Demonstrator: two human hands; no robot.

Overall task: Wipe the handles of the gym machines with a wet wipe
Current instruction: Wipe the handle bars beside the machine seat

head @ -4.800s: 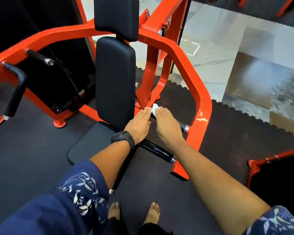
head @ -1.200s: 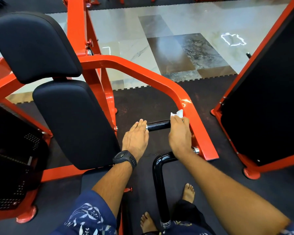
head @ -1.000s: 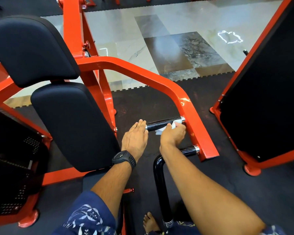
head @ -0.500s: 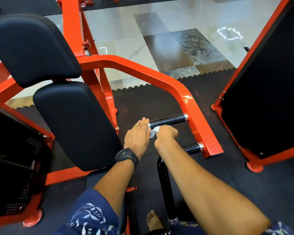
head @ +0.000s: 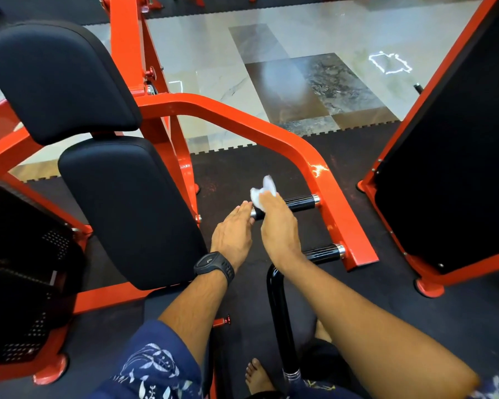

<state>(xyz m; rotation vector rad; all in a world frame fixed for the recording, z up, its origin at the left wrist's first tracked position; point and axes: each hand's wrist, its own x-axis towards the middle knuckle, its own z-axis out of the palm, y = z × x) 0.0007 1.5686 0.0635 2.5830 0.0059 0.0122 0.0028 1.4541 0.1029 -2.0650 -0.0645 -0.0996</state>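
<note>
Pinching the wet wipe in the right grip on the upper handle at its free end, bar running rightward to the red frame; left grip flat, empty, touching that end.

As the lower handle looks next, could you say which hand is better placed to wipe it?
Probably the right hand: it holds the wet wipe on the upper handle, near the lower handle. The left hand lies flat at the upper handle's end, without a wipe.

Glossy black handle with chrome collars; glossy red-painted metal frame; matt black pads; polished stone floor.
</note>
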